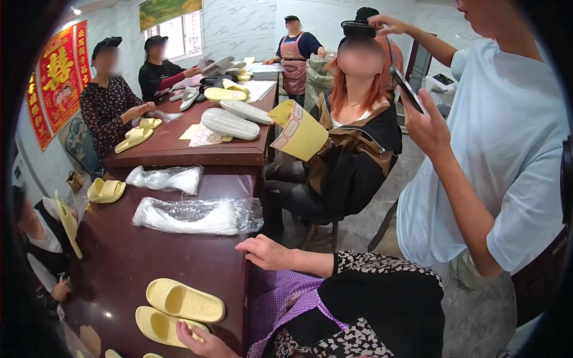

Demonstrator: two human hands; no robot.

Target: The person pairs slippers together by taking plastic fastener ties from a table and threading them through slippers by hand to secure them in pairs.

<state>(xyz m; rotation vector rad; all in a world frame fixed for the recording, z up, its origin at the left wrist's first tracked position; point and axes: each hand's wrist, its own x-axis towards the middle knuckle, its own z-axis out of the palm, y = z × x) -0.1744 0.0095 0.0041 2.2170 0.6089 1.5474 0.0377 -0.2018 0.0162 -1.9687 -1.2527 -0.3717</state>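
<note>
In the head view, your left hand [202, 341], loosely open and holding nothing, is right by the smooth, round-toed pale yellow slippers [202, 303] on the glossy reddish-brown worktop [113, 256]; you cannot tell whether its fingers touch them. Your right hand [262, 252], slack and empty, is at the worktop's edge, near a crinkled clear plastic bag [197, 217] with soft-looking white filling
</note>
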